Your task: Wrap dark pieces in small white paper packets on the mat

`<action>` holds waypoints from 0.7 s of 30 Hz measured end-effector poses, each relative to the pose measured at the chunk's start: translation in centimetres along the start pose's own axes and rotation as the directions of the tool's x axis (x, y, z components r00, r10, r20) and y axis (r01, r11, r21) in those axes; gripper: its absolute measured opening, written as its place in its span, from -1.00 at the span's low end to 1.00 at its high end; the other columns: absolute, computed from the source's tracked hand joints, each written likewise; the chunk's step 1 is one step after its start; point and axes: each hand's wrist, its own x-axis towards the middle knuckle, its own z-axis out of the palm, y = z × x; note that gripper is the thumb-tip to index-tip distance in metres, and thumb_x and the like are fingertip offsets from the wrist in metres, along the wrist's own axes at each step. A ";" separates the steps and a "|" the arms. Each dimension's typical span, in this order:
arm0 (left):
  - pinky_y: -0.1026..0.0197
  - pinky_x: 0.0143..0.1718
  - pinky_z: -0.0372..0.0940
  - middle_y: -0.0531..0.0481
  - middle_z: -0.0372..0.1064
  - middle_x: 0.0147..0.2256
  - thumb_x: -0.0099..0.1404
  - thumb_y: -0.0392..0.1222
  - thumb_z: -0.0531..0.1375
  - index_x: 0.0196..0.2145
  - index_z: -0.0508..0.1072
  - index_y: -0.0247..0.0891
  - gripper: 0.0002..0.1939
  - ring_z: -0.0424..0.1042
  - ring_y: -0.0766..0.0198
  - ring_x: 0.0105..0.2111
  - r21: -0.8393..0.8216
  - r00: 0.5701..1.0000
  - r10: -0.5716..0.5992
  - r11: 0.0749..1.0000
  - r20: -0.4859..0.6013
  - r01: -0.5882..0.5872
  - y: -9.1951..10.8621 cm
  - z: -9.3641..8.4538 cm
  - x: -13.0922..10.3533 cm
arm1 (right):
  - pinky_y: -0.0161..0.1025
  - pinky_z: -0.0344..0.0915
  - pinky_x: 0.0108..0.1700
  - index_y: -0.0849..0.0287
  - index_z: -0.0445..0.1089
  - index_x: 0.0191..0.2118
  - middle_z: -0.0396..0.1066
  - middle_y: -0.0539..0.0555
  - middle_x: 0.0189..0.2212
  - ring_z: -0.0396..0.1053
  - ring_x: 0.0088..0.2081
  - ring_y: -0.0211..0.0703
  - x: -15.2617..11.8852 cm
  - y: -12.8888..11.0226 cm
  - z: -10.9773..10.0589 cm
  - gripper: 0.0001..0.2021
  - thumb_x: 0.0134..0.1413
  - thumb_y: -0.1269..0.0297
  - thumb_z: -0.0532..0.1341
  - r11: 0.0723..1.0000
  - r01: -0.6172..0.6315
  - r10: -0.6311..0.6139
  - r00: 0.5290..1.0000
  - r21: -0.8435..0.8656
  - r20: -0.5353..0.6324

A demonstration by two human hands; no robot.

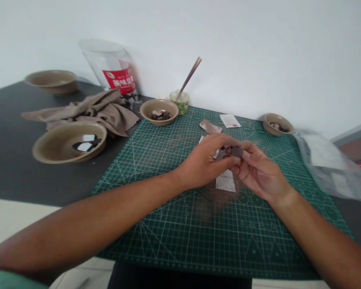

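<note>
Over the green cutting mat (pixel 168 200), my two hands meet in front of me. A small dark brown round piece (pixel 236 151) is pinched between them, its kind not clear. My left hand (pixel 212 158) has its thumb below and fingers above the piece. The thumb and fingertips of my right hand (pixel 258 168) close on its right side. Beneath the hands lies a whitish rectangular sheet stained with brown (pixel 225 182), partly hidden. Farther back on the mat are a brown-smeared piece of sheet (pixel 210 126) and a white square (pixel 229 121).
Bowls with dark pieces stand at the back (pixel 159 120), right (pixel 277 127) and left (pixel 69 154). A grey-brown cloth (pixel 93 112), clear jar (pixel 117 72), another bowl (pixel 52 82) and a small container (pixel 180 105) holding sticks are behind. A plastic bag (pixel 333 168) lies right.
</note>
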 end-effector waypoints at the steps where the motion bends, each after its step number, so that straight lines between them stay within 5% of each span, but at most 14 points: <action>1: 0.13 -0.02 0.32 -0.05 0.45 -0.12 0.33 -0.24 0.27 -0.03 0.44 -0.23 -0.75 0.43 0.20 -0.09 -0.012 1.000 -0.010 1.000 0.003 0.010 0.0 0.0 0.0 | -0.40 0.49 -0.14 0.04 0.48 -0.21 0.59 -0.07 -0.18 0.53 -0.19 -0.33 0.0 0.0 0.1 -0.91 0.17 0.32 0.36 1.000 0.001 -0.001 1.000 0.004 -0.003; 21: 0.13 -0.05 0.30 -0.06 0.39 -0.14 0.39 -0.17 0.22 -0.16 0.44 -0.24 -0.88 0.37 0.22 -0.16 -0.293 0.993 -0.006 0.955 0.122 0.041 0.0 -0.3 -0.2 | -0.45 0.50 -0.26 0.07 0.47 -0.22 0.58 -0.04 -0.19 0.52 -0.31 -0.35 -0.3 -0.4 -0.5 -0.82 0.08 0.28 0.43 0.995 -0.096 0.096 0.995 -0.020 0.038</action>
